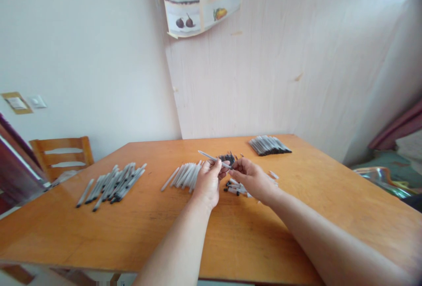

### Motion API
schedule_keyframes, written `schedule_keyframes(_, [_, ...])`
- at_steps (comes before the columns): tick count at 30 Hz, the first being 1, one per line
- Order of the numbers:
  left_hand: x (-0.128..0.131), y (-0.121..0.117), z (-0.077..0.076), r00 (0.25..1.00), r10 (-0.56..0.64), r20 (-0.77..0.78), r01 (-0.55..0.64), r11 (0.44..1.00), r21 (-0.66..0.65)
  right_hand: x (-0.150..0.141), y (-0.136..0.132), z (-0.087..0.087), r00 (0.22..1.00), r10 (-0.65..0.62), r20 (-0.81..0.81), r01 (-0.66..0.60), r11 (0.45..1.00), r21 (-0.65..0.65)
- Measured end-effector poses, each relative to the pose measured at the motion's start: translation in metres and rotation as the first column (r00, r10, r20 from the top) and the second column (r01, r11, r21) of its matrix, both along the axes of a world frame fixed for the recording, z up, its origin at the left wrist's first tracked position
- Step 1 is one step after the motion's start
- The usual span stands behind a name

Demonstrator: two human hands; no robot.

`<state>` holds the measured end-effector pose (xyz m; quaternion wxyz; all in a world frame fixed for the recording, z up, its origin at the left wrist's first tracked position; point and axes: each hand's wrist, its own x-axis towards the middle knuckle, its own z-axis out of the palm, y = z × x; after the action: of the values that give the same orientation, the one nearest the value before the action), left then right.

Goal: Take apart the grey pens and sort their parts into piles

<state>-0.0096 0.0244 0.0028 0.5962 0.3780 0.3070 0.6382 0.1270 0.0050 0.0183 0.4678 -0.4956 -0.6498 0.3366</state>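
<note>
My left hand (pixel 209 180) is closed round a slim white pen barrel (pixel 207 156), which slants up to the left above the table. At the barrel's lower right end, the fingers of my right hand (pixel 253 178) are pinched together. A small dark part shows at that end, but the fingertips mostly cover it. White pen barrels (pixel 184 176) lie side by side just left of my left hand. Below my right hand is a loose heap of white pen caps with black ends (pixel 235 188), partly hidden. Small dark pen parts (pixel 227 158) lie behind my hands.
On the left of the wooden table (pixel 99 237) is a pile of pens with black ends (pixel 115 185). A neat row of pens (pixel 268 145) lies at the back right. A wooden chair (pixel 62 154) stands beyond the left edge; a wall with fruit pictures (pixel 201 0) rises behind.
</note>
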Motion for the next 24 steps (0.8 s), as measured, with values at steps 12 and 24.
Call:
schedule_keyframes(12, [-0.0006,0.0012,-0.0006,1.000,-0.012,0.006,0.012,1.000,-0.024,0.0011,-0.0016,0.0027,0.998,0.023,0.054,-0.019,0.996,-0.086])
schedule_keyframes(24, [-0.0005,0.0030,-0.0038,0.999,-0.023,-0.027,0.022,0.999,-0.040,0.0036,0.0043,-0.0033,0.991,0.028,0.128,-0.018,0.996,-0.085])
